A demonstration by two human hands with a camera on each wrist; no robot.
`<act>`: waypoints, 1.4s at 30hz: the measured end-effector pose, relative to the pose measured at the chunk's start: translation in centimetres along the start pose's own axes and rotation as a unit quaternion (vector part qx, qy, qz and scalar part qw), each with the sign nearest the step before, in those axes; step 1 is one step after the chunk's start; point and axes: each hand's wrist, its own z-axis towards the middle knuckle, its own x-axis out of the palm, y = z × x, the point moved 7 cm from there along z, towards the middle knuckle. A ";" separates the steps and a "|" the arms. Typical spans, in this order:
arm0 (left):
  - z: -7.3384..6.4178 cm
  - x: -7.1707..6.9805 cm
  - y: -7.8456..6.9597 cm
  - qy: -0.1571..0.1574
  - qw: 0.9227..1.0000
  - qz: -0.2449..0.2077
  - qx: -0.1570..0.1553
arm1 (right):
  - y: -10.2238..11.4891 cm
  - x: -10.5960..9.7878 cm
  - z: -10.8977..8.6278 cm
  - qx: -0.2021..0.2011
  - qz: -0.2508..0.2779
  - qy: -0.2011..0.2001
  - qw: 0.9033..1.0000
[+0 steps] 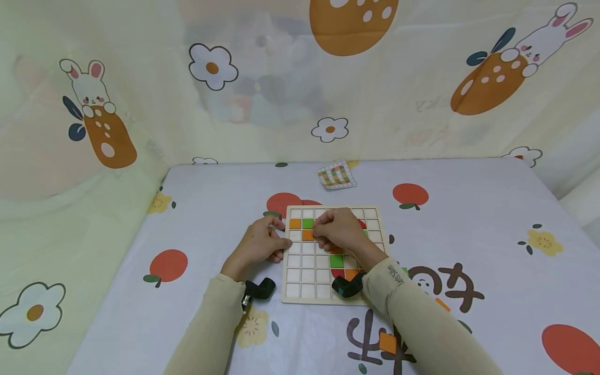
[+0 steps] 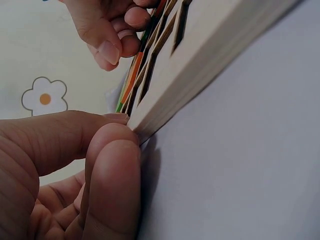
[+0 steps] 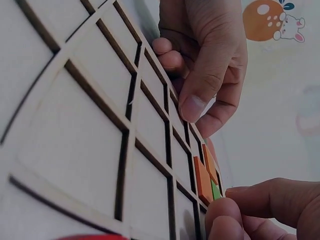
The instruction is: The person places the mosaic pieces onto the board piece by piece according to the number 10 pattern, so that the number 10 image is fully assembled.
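A wooden grid board (image 1: 300, 289) lies flat on the table, with square cells. My left hand (image 1: 259, 240) holds its left edge between thumb and fingers, as the left wrist view shows close up. My right hand (image 1: 343, 229) is over the board's upper middle, fingers bent and tips close together beside a green tile (image 1: 307, 223); whether a tile is between them is hidden. Two orange tiles, one upper left (image 1: 295, 223) and one below the green (image 1: 307, 235), sit in cells. Lower down are a green tile (image 1: 336, 261), a red piece (image 1: 337, 273) and an orange tile (image 1: 351, 274).
A small card (image 1: 336, 177) printed with a coloured grid lies behind the board. Near my right sleeve lie loose orange tiles (image 1: 387, 342) and a partly hidden green piece (image 1: 404, 269). The patterned cloth (image 1: 211, 179) covers the table, and a curtain (image 1: 272, 140) hangs behind.
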 end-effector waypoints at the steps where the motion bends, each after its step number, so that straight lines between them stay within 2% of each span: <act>1: 0.0 0.1 0.0 0.000 1.000 0.000 0.000 | -0.1 -0.1 0.0 0.000 0.000 -0.001 1.000; 7: -0.1 0.3 0.0 0.003 1.000 0.006 -0.005 | -0.3 -0.4 -0.3 -0.003 0.040 0.017 0.999; 10: -0.1 0.3 0.0 0.004 1.000 0.004 -0.005 | -0.3 -1.3 -0.8 -0.013 0.047 0.017 0.999; 15: -0.1 0.3 0.0 0.009 1.000 0.002 0.001 | -0.7 -4.5 -3.0 -0.019 0.001 -0.011 1.000; 21: -0.1 0.0 0.1 0.011 1.000 -0.009 0.000 | -2.7 -8.7 -6.4 -0.013 -0.033 -0.035 0.999; 27: -0.1 -0.3 0.3 0.004 1.000 -0.004 -0.002 | -5.4 -11.7 -9.4 0.018 -0.112 -0.053 0.992; 31: 0.0 -0.3 0.4 0.000 1.000 0.002 -0.006 | -6.8 -12.5 -11.0 0.038 -0.147 -0.051 0.987; 38: 0.0 -0.1 0.3 0.007 1.000 -0.009 -0.007 | -7.0 -12.9 -12.6 0.027 -0.189 -0.088 0.978; 42: -0.1 0.1 0.1 0.011 1.000 -0.013 -0.008 | -7.4 -13.0 -12.8 0.045 -0.160 -0.098 0.981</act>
